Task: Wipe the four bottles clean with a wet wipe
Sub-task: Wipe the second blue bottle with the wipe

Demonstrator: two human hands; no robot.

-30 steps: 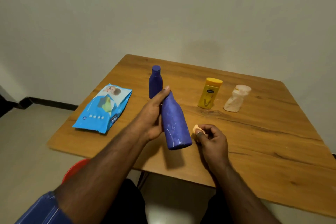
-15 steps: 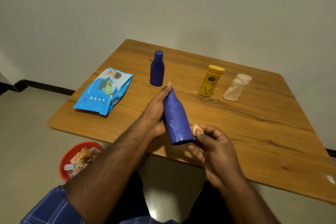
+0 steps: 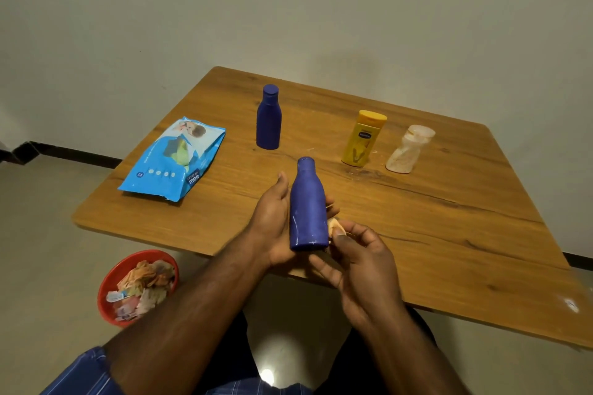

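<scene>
My left hand [image 3: 272, 221] grips a blue bottle [image 3: 307, 208] above the table's near edge, its neck pointing away from me. My right hand [image 3: 359, 253] pinches a small crumpled wet wipe [image 3: 335, 225] against the lower right side of that bottle. A second blue bottle [image 3: 269, 119] stands upright farther back. To the right stand a yellow bottle [image 3: 362, 139] and a whitish, dented bottle [image 3: 409, 149].
A blue wet wipe pack [image 3: 175, 159] lies on the left of the wooden table [image 3: 433, 234]. A red bin [image 3: 109, 298] with crumpled used wipes sits on the floor at the lower left. A wall stands close behind the table.
The held bottle has turned more upright and its neck now points away. My right hand has brought the wipe from the table up against the bottle's lower side. The view has tilted down.
</scene>
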